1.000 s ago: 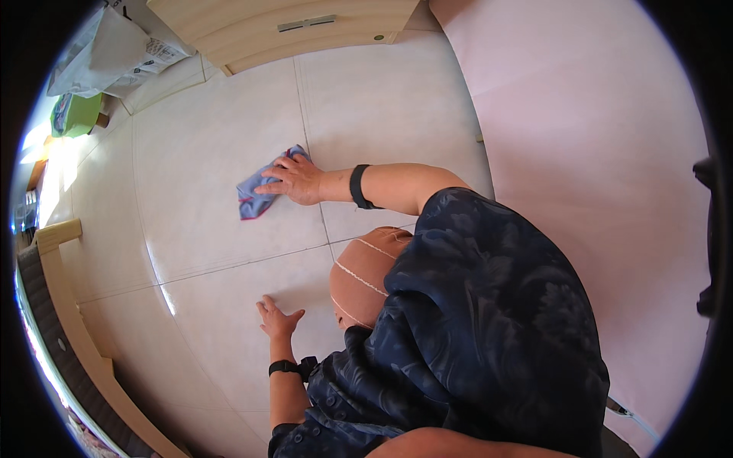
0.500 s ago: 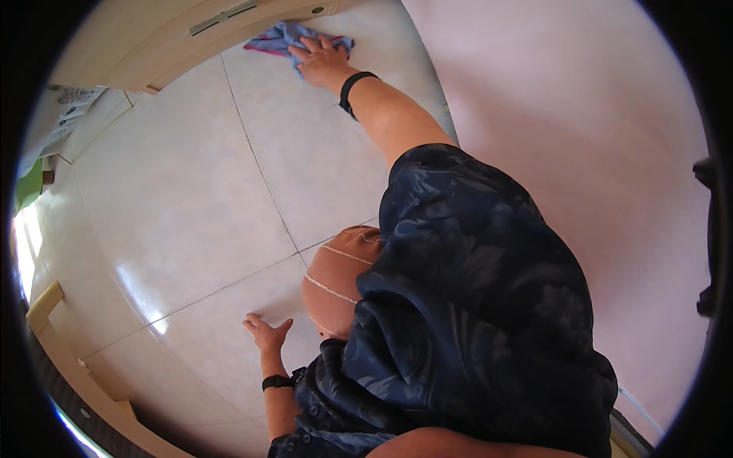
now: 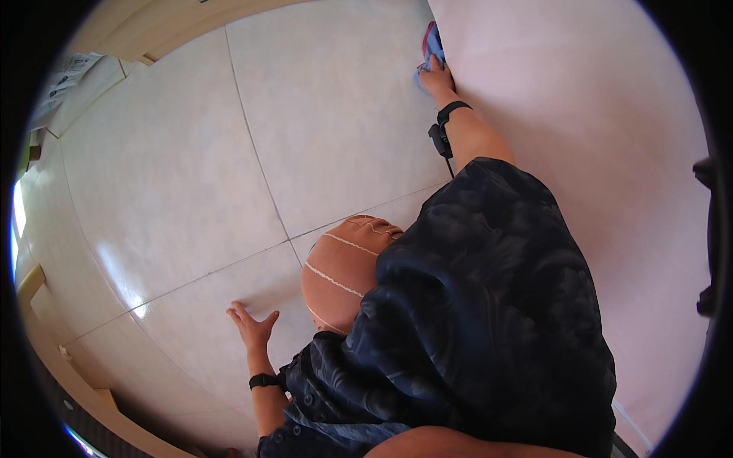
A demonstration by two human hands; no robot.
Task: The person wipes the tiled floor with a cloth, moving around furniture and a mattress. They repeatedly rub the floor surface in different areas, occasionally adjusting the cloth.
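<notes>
My right hand (image 3: 436, 79) is stretched far forward with a black band at its wrist, gripping a blue cleaning cloth (image 3: 434, 46) with a red edge. It presses the cloth on the tiles, up against the foot of the pale pink wall (image 3: 573, 114). Part of the cloth is hidden under the fingers. Nearer to me on the left, my left hand (image 3: 254, 325) holds nothing, its thumb and fingers apart, over the tiled floor (image 3: 160, 153). Another black band circles that wrist.
My knee, in brown cloth with white lines (image 3: 340, 267), is between my arms. A light wooden furniture base (image 3: 175, 34) runs along the far side. A wooden frame (image 3: 99, 397) curves along the lower left, and printed bags (image 3: 69, 84) lie at the far left.
My right hand has swept the cloth rightward from beside the wooden furniture to the wall, and the cloth is now bunched narrower. My left hand shifted slightly left in view, still open.
</notes>
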